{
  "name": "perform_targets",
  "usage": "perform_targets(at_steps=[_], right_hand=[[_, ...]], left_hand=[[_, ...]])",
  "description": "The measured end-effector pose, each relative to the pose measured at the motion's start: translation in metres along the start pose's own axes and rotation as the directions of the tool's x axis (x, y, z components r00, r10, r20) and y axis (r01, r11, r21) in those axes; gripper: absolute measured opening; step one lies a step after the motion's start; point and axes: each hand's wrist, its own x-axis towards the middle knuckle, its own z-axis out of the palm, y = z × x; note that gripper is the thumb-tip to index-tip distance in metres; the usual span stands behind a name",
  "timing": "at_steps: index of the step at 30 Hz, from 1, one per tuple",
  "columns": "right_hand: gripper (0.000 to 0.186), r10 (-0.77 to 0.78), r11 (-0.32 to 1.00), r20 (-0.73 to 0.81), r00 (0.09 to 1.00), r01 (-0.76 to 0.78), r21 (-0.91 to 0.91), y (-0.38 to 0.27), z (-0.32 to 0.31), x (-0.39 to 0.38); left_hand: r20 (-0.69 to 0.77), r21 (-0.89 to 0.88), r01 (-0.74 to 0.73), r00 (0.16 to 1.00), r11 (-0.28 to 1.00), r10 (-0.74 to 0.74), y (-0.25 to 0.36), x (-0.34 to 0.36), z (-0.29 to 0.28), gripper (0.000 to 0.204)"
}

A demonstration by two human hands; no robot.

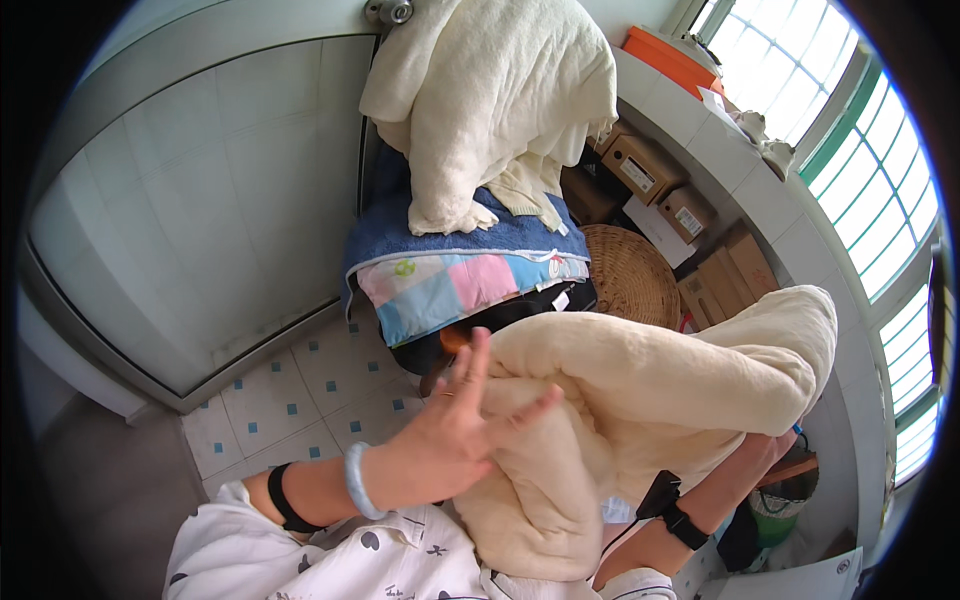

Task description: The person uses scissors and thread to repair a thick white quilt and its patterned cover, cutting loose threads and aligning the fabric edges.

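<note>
Thick folded cream fabric quilt likely sits steadiest supported at both ends: left hand splayed at its left, gripping nothing, right hand against its right underside, grip hidden.

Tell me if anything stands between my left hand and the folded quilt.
Nothing visible does. Your left hand, open, is in front of the quilt's left part, no object showing between them; whether it touches the quilt is unclear.

Left hand splayed, right hand half-hidden
</note>
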Motion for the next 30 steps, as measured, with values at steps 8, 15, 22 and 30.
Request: perform_targets(at_steps=[8,15,22,30], right_hand=[[0.033,-0.142,0.989,0.043,0.989,0.143,-0.028,-0.025,0.066,0.009],[0.033,-0.253,0.966,0.125,0.959,0.257,-0.013,-0.010,0.158,0.049],[0.032,-0.328,0.944,0.227,0.917,0.311,0.108,0.035,0.277,0.111],[0.029,-0.061,0.981,0.246,0.967,0.103,-0.162,0.236,0.231,0.182]], left_hand=[[0.033,0.350,-0.549,0.817,0.759,0.576,-0.006,0.047,0.069,0.032],[-0.517,0.644,-0.277,0.528,0.713,0.673,-0.090,0.109,-0.109,0.009],[-0.515,0.856,0.142,0.313,0.497,0.798,-0.177,0.106,-0.278,0.014],[-0.501,0.842,0.219,0.655,0.492,0.566,-0.279,0.076,-0.249,0.023]])
